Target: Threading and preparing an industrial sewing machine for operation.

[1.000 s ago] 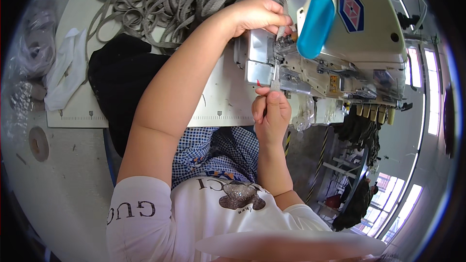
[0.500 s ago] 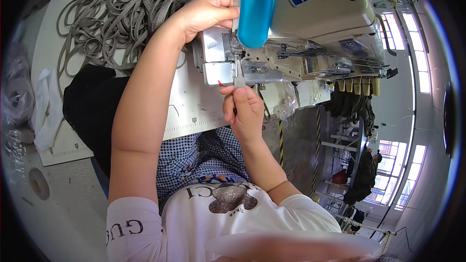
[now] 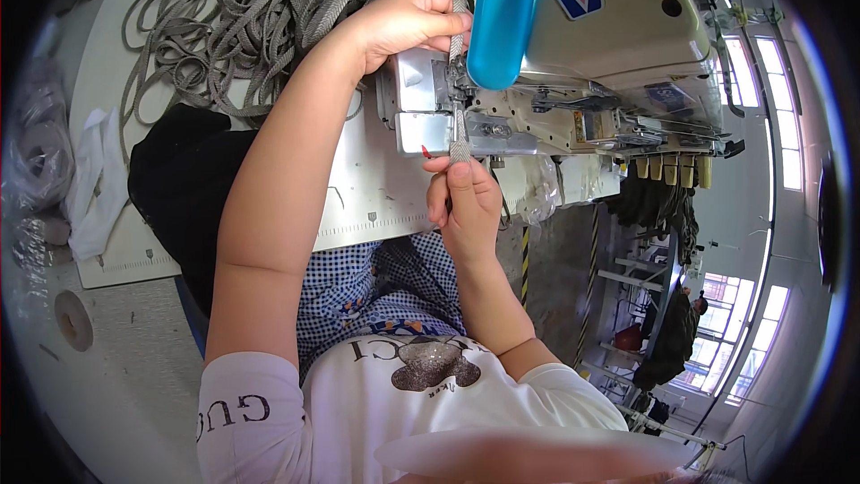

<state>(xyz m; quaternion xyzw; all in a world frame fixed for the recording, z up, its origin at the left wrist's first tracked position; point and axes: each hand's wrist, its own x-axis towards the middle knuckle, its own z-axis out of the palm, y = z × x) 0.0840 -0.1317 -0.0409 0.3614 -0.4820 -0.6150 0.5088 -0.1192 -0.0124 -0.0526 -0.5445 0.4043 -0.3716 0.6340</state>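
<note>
A flat grey braided cord (image 3: 458, 125) runs through the sewing area of a sewing machine (image 3: 618, 18). On the far side of the needle area, my left hand (image 3: 414, 25) pinches the cord between thumb and fingers. Nearer to me, just past the edge of the metal bed plate (image 3: 421, 133), my right hand (image 3: 470, 202) is closed on the same cord. A small red tip (image 3: 426, 152) shows beside my right fingers. The blue guard (image 3: 502, 22) on the machine hides part of the needle area.
A tangled heap of grey cord (image 3: 242, 22) covers the far left of the white table (image 3: 367, 206). Black fabric (image 3: 184, 175) and a white cloth strip (image 3: 97, 193) lie at the left. Clear plastic (image 3: 542, 193) hangs at the table's right edge.
The whole view has shifted slightly, so everything sits a little farther right. Both hands keep their hold on the cord, with little visible movement against the machine.
</note>
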